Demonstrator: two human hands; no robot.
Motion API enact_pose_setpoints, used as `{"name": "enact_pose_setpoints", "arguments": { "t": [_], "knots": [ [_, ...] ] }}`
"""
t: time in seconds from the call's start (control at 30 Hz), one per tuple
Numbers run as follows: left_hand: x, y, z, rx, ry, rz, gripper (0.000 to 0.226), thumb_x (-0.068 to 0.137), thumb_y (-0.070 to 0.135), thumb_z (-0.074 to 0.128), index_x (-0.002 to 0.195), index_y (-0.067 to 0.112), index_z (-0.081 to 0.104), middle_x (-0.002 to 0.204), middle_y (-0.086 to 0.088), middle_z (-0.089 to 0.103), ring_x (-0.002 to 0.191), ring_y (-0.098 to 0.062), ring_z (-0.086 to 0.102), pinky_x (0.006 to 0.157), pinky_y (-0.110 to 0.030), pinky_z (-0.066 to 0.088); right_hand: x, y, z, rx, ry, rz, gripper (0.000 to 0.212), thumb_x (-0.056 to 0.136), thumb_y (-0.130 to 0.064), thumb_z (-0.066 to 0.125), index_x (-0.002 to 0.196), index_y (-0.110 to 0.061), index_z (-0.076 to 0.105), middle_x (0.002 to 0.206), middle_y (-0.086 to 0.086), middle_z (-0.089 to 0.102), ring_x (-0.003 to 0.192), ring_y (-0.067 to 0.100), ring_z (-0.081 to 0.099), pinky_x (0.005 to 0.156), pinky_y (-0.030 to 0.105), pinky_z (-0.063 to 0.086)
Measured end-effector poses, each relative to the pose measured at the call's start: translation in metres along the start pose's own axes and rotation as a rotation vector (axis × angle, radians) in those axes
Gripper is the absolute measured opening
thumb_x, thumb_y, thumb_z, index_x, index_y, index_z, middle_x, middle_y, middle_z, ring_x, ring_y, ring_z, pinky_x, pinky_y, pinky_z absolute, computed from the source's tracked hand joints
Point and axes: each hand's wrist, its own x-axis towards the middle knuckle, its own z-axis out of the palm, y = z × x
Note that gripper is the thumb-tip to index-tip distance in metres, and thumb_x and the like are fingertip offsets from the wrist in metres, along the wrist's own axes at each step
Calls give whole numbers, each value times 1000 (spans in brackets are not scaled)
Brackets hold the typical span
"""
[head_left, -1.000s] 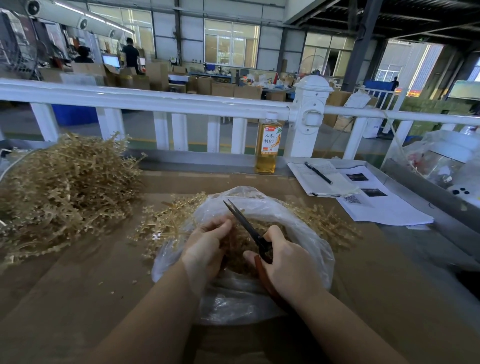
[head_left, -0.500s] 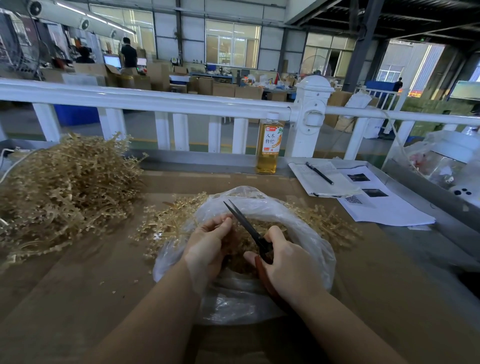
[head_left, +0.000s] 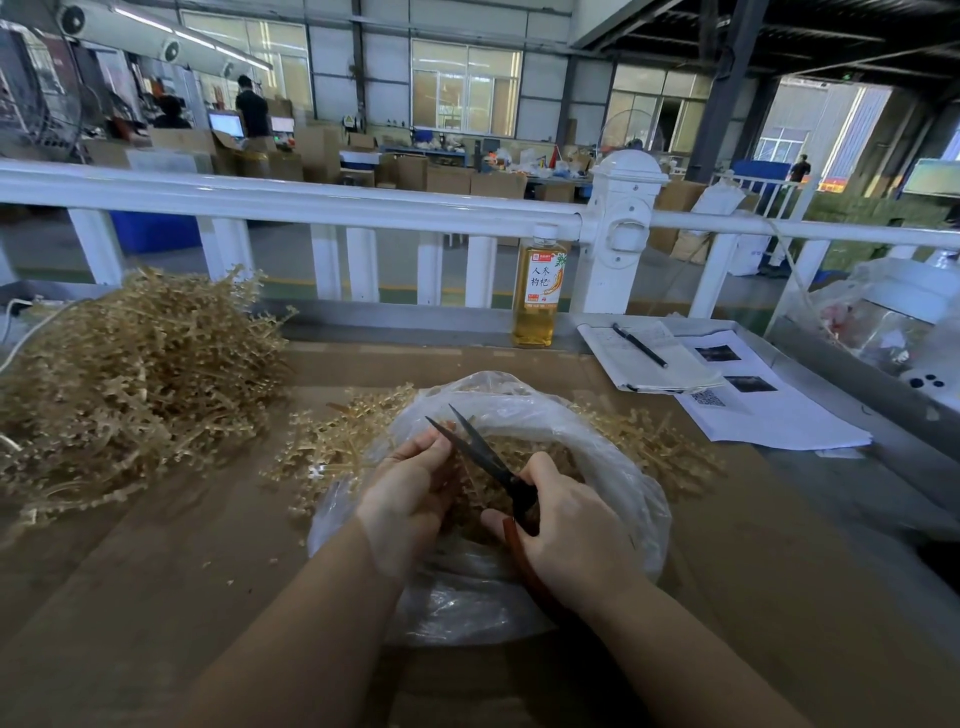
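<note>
Right hand (head_left: 566, 530): fingers curled round the red handles of the scissors (head_left: 480, 449), thumb on top. Blades stand apart in a narrow V, tips pointing away and to the left.

Left hand (head_left: 410, 493): fingers bunched and closed, pinching what appears to be a short golden sprig (head_left: 453, 427). Most of it is hidden behind the fingertips. The sprig end sits right at the blades, close to their tips, so the cut looks set up but not yet made.

Both hands hover over the open mouth of a clear plastic bag (head_left: 467, 597) on the brown counter (head_left: 156, 571). Golden trimmings already lie inside the bag, so a fair number of cuts seem done.

Just behind and to either side of the bag: a small heap of sprigs (head_left: 332, 447), touching the bag's edge. Farther left, well apart: a large heap (head_left: 130, 374). Judgement: if that is uncut stock, much of the work remains; I cannot tell cut from uncut here.

Far edge: a bottle (head_left: 537, 291) of amber drink, a notebook (head_left: 649, 358) with a pen, loose papers (head_left: 769, 410), then a white railing (head_left: 363, 208).
</note>
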Motion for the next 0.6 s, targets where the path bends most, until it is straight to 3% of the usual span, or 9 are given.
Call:
{"name": "enact_pose_setpoints", "arguments": {
  "t": [0.2,0.3,0.5,0.6],
  "knots": [
    [-1,2,-1,-24,-20,-9,17,94,0,48,93,9,63,88,-9,64,77,-20,61,77,-32,49,2,0,0,-7,-19,-16,36,85,-62,52,98,-34,32,95,-9,58,90,12,54,71,25,38],
    [-2,2,-1,-14,-36,-2,19,94,0,47,87,9,62,85,-9,63,75,-20,59,81,-33,47,4,-1,-2,-14,-38,-24,35,87,-61,52,97,-33,33,94,-8,59,87,11,56,71,25,42],
    [-5,2,-1,19,-60,10,20,96,4,44,80,10,56,75,-10,62,62,-20,60,54,-28,54,8,-6,-5,-11,-64,-41,33,90,-58,49,97,-31,33,86,-8,57,79,11,53,67,24,36],
    [-8,3,2,-34,-41,14,21,96,2,46,82,9,59,65,-6,67,54,-17,66,53,-29,57,8,-9,-3,-17,-38,-52,33,90,-57,50,98,-29,34,85,-7,57,80,12,56,68,25,39]
  ]
}}
